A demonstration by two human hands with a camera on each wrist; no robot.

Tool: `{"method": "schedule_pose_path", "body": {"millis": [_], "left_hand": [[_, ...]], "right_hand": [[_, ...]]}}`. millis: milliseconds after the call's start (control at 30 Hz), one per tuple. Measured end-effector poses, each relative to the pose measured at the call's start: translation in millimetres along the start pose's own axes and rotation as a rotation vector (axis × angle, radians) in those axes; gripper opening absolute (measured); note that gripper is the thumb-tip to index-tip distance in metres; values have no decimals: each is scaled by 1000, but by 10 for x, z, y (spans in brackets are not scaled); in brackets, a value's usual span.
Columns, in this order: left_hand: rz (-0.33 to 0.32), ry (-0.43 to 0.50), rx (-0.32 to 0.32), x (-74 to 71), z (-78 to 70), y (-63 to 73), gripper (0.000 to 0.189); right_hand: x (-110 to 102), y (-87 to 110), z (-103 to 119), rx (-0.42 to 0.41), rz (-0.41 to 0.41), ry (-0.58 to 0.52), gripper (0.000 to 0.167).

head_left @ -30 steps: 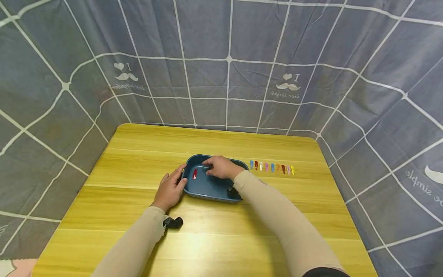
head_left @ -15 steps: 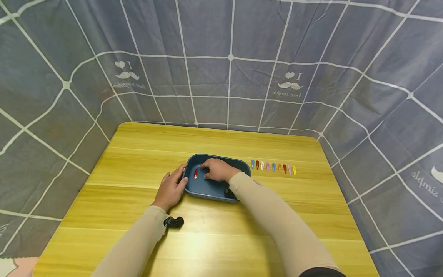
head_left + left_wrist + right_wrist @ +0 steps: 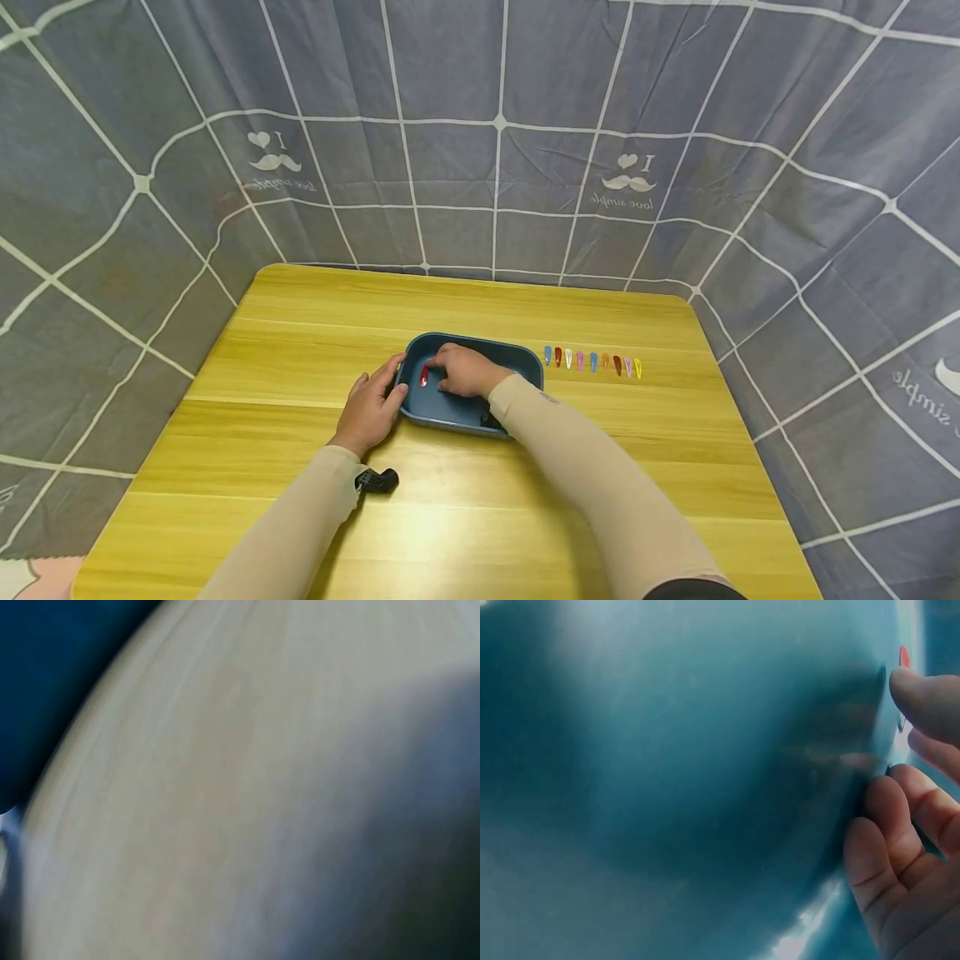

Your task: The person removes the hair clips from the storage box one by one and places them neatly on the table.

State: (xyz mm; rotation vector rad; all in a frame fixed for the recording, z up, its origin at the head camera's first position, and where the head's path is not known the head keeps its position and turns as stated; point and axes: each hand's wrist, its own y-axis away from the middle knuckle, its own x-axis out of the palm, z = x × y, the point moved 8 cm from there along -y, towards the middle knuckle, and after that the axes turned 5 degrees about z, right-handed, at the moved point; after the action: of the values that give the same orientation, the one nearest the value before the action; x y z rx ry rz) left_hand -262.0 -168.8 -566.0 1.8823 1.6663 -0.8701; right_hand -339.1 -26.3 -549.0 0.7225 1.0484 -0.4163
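A red hair clip [image 3: 424, 376] lies in the left part of a dark blue tray [image 3: 427, 409]. Over the tray floor is my right hand [image 3: 467, 371], its index fingertip at the clip's far end. The thumb stands apart from the clip in the head view. In the right wrist view, the thumb [image 3: 930, 701] covers part of the clip [image 3: 904, 656], and the other fingers are loosely bent. My left hand [image 3: 369, 408] rests against the tray's left rim, thumb and fingers spread along it. The left wrist view shows only blurred table and the tray's edge [image 3: 60, 682].
To the right of the tray, several snap hair clips [image 3: 593, 362] in various colours lie in a row on the wooden table [image 3: 480, 517]. A grey curtain [image 3: 450, 167] with white lines surrounds the table's back and sides.
My right hand has moved left inside the tray, bringing the index finger to the red hair clip. The left hand stays at the rim.
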Motion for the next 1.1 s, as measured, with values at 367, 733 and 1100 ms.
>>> {"method": "schedule_pose_path", "body": {"millis": [367, 733, 1100], "left_hand": [[1, -5, 8, 7, 6, -2, 56], [8, -5, 5, -1, 5, -13, 56], [9, 0, 2, 7, 6, -10, 56]], "right_hand": [[11, -25, 56, -40, -22, 17, 48], [-23, -37, 78, -32, -23, 16, 49], [22, -75, 105, -62, -7, 52, 50]]}}
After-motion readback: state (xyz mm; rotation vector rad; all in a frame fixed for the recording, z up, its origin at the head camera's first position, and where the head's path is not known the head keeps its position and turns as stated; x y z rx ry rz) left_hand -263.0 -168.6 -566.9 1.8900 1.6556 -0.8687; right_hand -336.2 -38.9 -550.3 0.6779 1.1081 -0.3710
